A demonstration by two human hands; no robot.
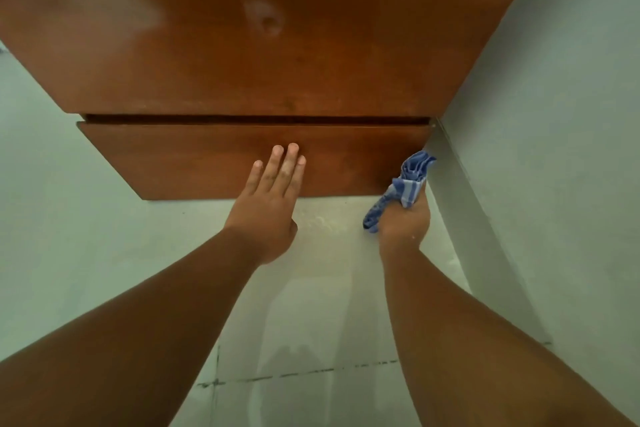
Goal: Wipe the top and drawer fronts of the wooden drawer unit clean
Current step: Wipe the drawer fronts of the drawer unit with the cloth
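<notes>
1. I see the wooden drawer unit (pixel 263 28) filling the upper view, its drawer front (pixel 207 159) below the top panel, set against the wall (pixel 554 114).
2. My left hand (pixel 266 208) lies flat, fingers spread, on the drawer front.
3. My right hand (pixel 405 222) is closed round a blue cloth (pixel 408 180), pressed at the front's right end.
4. Pale floor tiles (pixel 311 322) lie beneath.

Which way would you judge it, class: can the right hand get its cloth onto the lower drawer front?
Probably yes. The right hand holds the blue cloth at the lower drawer front's right edge; the left hand covers only the middle.
</notes>
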